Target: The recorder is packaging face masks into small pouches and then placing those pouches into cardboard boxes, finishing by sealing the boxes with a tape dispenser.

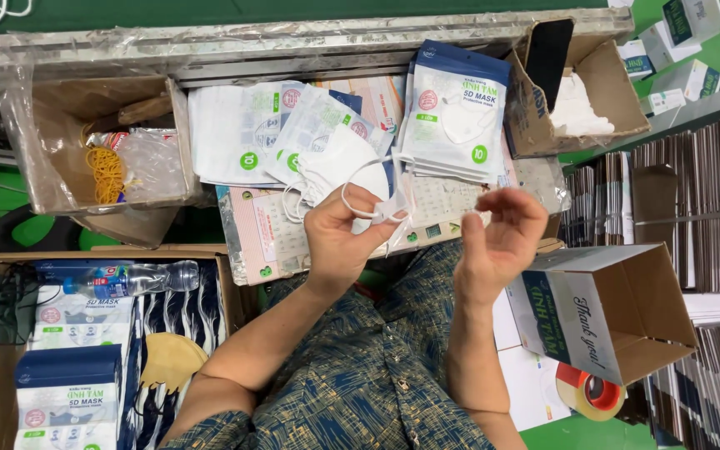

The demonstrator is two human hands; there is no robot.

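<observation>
Item: white face masks (345, 167), a small stack of soft folded pieces with thin white ear loops, one loop curling out at 9 o'clock of the stack. Location: above the bench (293, 242), just at 12 o'clock of the left hand, near the frame centre.

Left hand (345, 237): grip clenched on the lower edge of the mask stack, thumb and fingers pinching it, one loop running across the fingers.

Right hand (497, 237): raised at 3 o'clock of the left hand, grip loosely curled, fingertips close together; whether a thin loop lies between them cannot be told.

Surroundings: sealed mask packets (453, 112), white and blue, stacked at 12 o'clock of the hands; more flat packets (239, 133) at 11 o'clock. Cardboard box with yellow rubber bands (108, 173) at 10 o'clock. Open printed carton (606, 308) at 4 o'clock, a roll of tape (591, 392) below it. Plastic water bottle (131, 279) at 8 o'clock, lying on a box of packets.
</observation>
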